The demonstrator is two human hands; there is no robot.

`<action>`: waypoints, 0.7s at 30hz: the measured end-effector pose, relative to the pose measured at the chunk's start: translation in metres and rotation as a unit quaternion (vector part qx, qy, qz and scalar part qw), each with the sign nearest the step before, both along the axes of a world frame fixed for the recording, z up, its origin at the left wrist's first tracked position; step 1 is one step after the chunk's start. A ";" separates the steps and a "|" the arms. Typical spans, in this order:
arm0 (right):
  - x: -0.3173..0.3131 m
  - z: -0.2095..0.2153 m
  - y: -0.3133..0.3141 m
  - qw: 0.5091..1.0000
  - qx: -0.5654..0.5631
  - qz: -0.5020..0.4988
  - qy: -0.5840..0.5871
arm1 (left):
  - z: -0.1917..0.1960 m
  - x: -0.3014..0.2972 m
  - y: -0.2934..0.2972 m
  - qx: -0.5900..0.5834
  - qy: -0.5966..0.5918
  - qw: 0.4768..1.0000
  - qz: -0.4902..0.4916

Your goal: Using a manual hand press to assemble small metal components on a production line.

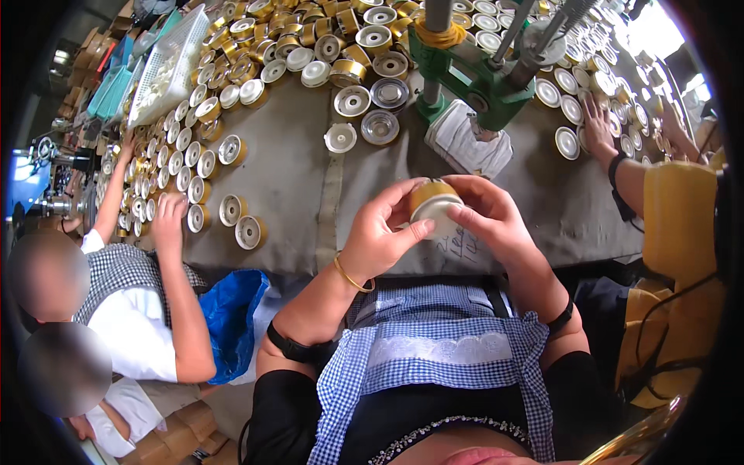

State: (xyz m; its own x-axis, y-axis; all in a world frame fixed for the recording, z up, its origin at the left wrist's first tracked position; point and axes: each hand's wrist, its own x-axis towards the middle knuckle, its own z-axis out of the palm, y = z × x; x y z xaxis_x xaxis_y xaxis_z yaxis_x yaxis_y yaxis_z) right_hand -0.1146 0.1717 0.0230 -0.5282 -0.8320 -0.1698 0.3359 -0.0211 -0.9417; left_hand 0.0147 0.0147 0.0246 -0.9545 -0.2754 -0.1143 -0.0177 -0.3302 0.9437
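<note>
Close to the table's near edge, my left hand (378, 231) and my right hand (496, 219) together hold a gold-sided round cap (434, 191) with a white face. Its white face is tilted toward me, and both thumbs press on it from either side. The other fingers wrap round the gold side and are partly hidden behind it. Just beyond my hands lies a block wrapped in white cloth (469, 143), at the foot of a green hand press (457, 77). Left of the press sit a loose white disc (340, 138) and a gold cap with a silvery inside (380, 127).
Heaps of gold-and-white caps (310, 35) cover the far table. A white plastic basket (167, 74) stands far left. People work on both sides: one co-worker's hand (168, 221) is at the left caps, another's (598, 128) at the right. A blue bag (232, 322) hangs below the edge.
</note>
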 end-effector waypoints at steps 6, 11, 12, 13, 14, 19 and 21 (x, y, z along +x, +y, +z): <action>-0.005 -0.038 -0.004 0.967 0.057 -0.063 0.239 | -0.031 -0.022 -0.006 -0.312 -0.063 0.948 0.014; -0.039 -0.071 -0.001 0.969 0.110 -0.093 0.202 | -0.065 -0.069 -0.014 -0.097 -0.132 0.986 -0.013; -0.042 -0.071 0.006 0.964 0.126 -0.113 0.206 | -0.063 -0.077 -0.014 0.052 -0.187 0.981 -0.004; -0.045 -0.061 0.011 0.966 0.116 -0.165 0.164 | -0.070 -0.085 -0.019 0.051 -0.182 0.982 -0.004; -0.058 -0.066 0.017 0.954 0.036 -0.226 0.196 | -0.079 -0.093 -0.024 0.065 -0.189 0.980 0.019; -0.185 0.040 -0.014 0.920 -0.071 -0.269 0.277 | -0.052 -0.124 -0.018 -0.079 -0.236 0.969 0.011; -0.220 0.099 -0.049 0.876 -0.144 -0.257 0.381 | -0.047 -0.144 -0.004 -0.102 -0.213 0.972 -0.013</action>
State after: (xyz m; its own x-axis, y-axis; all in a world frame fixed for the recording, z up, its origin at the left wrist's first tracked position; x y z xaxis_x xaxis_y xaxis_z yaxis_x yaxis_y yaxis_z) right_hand -0.3343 0.1225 0.1224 -0.7142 -0.4012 0.5736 -0.5121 -0.2590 -0.8189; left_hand -0.1292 0.0103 -0.0225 -0.8393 -0.3102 -0.4464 -0.4273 -0.1314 0.8945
